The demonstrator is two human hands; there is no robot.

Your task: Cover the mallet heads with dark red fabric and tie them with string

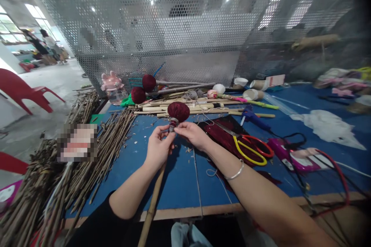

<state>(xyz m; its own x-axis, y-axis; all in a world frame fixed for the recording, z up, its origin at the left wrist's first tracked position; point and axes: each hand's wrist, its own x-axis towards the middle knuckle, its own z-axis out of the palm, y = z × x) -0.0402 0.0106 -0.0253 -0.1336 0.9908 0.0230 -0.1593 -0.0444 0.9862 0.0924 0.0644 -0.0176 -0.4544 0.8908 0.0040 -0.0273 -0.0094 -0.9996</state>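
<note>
My left hand is closed round a wooden stick, which slants down past the table's front edge. On the stick's upper end sits a dark red cloth-covered ball. Below the ball, grey string is wound round the neck. My right hand pinches at that winding from the right, its thumb and forefinger pressed together. A loose length of string runs down over the blue table below my right hand; whether it joins the winding is hidden.
Yellow-and-red-handled scissors lie on dark red cloth to the right. Beyond are a blue glue gun and a magenta device with cables. Bundled twigs cover the left. Two red balls and several sticks lie behind.
</note>
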